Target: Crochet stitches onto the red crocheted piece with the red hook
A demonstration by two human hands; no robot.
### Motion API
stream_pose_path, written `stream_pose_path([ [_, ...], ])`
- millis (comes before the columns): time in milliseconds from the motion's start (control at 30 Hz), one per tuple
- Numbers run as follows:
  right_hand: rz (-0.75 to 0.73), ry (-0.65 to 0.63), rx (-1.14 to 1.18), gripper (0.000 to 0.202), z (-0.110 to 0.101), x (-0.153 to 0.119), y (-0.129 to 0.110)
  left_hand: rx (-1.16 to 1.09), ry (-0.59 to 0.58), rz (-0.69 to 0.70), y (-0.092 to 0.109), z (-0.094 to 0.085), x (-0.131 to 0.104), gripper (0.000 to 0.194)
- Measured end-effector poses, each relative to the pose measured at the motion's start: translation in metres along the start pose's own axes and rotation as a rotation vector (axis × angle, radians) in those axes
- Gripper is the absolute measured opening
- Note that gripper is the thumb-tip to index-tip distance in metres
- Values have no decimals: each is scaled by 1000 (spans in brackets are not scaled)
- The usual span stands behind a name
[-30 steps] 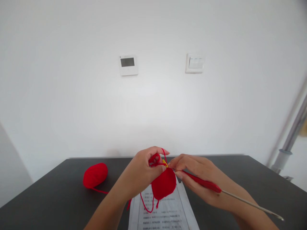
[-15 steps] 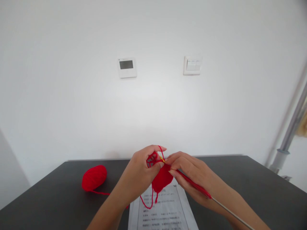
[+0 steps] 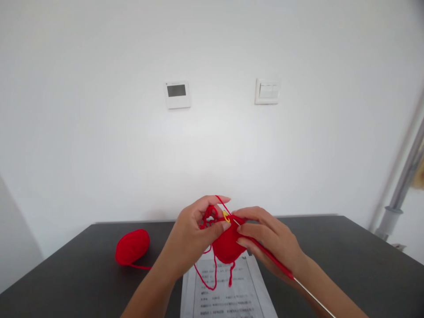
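Left hand (image 3: 194, 232): grip pinching red crochet piece (image 3: 228, 247), held above printed sheet (image 3: 194, 300) on dark worktop (image 3: 79, 269). Right hand (image 3: 280, 238): grip closed around red-handled hook (image 3: 271, 259). Sheet's printed lines (image 3: 228, 304) too blurred to read.

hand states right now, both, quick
Left hand: closed, pinching the red crochet piece, with red yarn over its index finger.
Right hand: closed, holding the red-handled hook.

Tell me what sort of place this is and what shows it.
Likely an indoor room, though whether home or workplace is unclear: a dark table before a white wall bearing a switch panel and a small screened unit.
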State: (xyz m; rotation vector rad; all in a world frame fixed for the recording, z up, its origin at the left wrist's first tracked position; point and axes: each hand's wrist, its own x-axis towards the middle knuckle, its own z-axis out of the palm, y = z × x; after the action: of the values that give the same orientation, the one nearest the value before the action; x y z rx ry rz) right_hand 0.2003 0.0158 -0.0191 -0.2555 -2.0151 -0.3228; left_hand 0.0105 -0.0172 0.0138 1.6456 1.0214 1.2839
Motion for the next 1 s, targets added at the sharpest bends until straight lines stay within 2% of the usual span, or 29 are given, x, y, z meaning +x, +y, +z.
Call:
stream_pose_path([
  [133, -70, 7, -25, 14, 3, -3, 3, -151, -81, -44, -7, -4, 5, 33],
  [233, -48, 24, 55, 14, 5, -6, 4, -270, -124, -104, -11, -3, 9, 35],
  [400, 121, 29, 207, 35, 5, -10, 4, -457, -114, -135, -19, 7, 13, 32],
  [533, 318, 21, 252, 32, 11, -13, 2, -493, -72, -113, -24, 16, 12, 34],
  [633, 346, 90, 185, 24, 19, -15, 0, -409, -1, -97, -24, 20, 10, 35],
  [800, 175, 173, -87, 18, 28, -11, -4, -42, 105, 30, -23, 21, 7, 34],
  [900, 93, 143, -210, 14, 26, -9, -4, 157, 116, 109, -23, 16, 8, 34],
  [1000, 57, 99, -235, 10, 21, -7, -5, 286, 96, 151, -21, 8, 12, 34],
])
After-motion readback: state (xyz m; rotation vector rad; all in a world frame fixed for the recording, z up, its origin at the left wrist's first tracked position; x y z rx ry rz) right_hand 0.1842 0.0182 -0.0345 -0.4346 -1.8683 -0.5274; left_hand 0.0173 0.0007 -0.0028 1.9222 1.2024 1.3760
